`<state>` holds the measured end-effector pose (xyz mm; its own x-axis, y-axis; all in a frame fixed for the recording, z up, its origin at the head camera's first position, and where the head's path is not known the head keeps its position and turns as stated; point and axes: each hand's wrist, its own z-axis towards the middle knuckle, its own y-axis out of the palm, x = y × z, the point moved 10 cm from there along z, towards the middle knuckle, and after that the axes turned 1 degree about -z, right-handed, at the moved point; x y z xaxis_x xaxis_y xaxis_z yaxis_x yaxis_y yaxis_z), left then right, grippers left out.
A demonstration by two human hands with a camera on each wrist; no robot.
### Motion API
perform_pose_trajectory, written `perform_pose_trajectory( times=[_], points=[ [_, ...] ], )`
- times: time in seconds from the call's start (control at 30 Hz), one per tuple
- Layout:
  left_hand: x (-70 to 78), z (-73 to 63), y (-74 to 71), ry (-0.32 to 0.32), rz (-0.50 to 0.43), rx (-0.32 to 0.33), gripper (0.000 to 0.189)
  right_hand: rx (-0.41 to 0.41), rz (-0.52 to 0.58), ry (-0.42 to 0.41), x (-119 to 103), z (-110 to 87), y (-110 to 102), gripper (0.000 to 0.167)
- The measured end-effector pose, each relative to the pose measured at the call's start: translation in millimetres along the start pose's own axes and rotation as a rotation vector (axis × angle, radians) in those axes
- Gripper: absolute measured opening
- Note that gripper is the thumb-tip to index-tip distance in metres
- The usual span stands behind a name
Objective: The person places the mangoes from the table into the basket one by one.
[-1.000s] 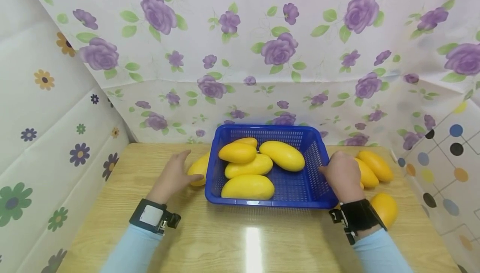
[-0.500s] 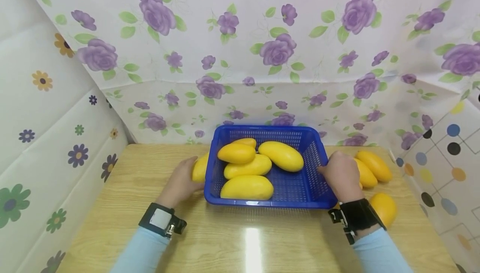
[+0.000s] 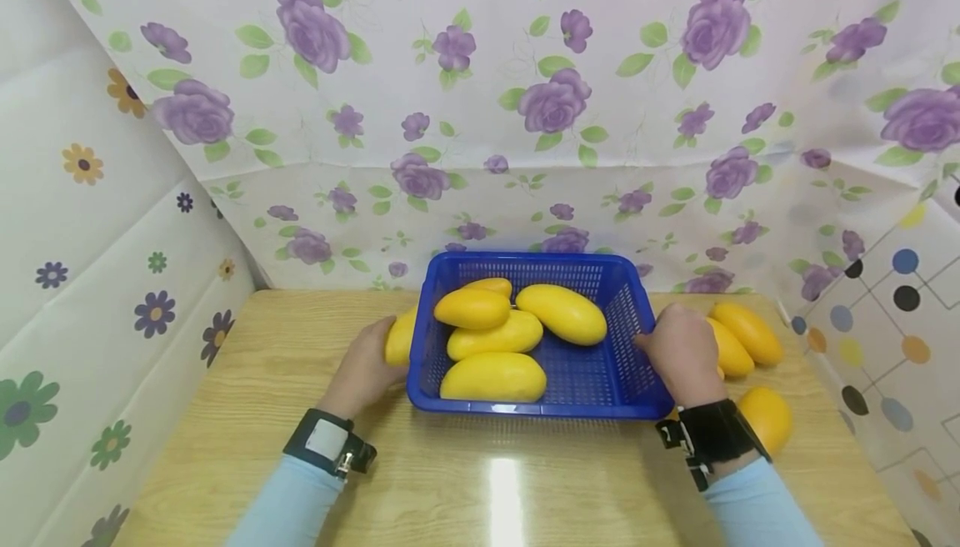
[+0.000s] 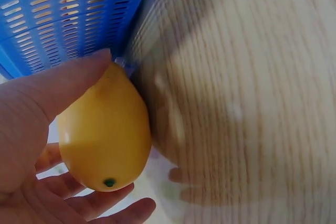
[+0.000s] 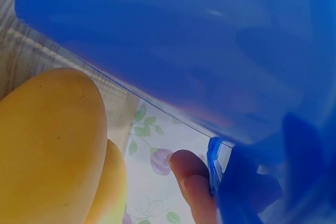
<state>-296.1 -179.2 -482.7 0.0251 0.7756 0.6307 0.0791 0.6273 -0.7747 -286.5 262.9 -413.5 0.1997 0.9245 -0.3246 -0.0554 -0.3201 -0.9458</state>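
Note:
A blue plastic basket (image 3: 581,372) stands in the middle of the table, with several yellow mangoes (image 3: 495,376) inside. Against its left side lies another mango (image 3: 400,340), partly hidden by the basket wall. My left hand (image 3: 365,370) holds that mango; in the left wrist view the thumb (image 4: 73,85) lies over it beside the mesh wall, and the fingers (image 4: 97,203) reach round its far side. At the basket's right rim my right hand (image 3: 681,355) grips the edge; in the right wrist view its fingertips (image 5: 189,177) show beside the blue plastic.
To the right of the basket several more mangoes (image 3: 750,334) lie on the wooden table (image 3: 420,480), one of them (image 3: 767,420) near my right wrist. A flowered cloth wall (image 3: 480,113) stands close behind the basket, with patterned walls at both sides.
My left hand has moved right, from spread fingers beside the left mango to a hold round it. My right hand has stayed on the basket's rim.

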Motion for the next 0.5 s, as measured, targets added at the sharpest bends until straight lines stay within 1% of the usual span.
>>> perform_pose_trajectory(
  times=[0.13,0.33,0.43,0.5],
  points=[
    [-1.6,-1.2,-1.2,-0.020,0.001,0.007,0.077,-0.002,-0.001,-0.002,0.1,0.0,0.6,0.037],
    [-2.4,-2.8,-5.7,-0.007,-0.002,0.036,0.072,-0.005,-0.002,-0.001,-0.3,-0.6,0.7,0.037],
    [-5.6,-3.5,-7.7,-0.012,-0.011,0.045,0.073,-0.007,-0.001,-0.002,-0.4,-0.7,0.4,0.038],
    [-8.9,-4.4,-8.5,-0.027,-0.018,0.043,0.075,-0.001,0.003,-0.003,-0.3,-0.7,-0.6,0.037]
  ],
)
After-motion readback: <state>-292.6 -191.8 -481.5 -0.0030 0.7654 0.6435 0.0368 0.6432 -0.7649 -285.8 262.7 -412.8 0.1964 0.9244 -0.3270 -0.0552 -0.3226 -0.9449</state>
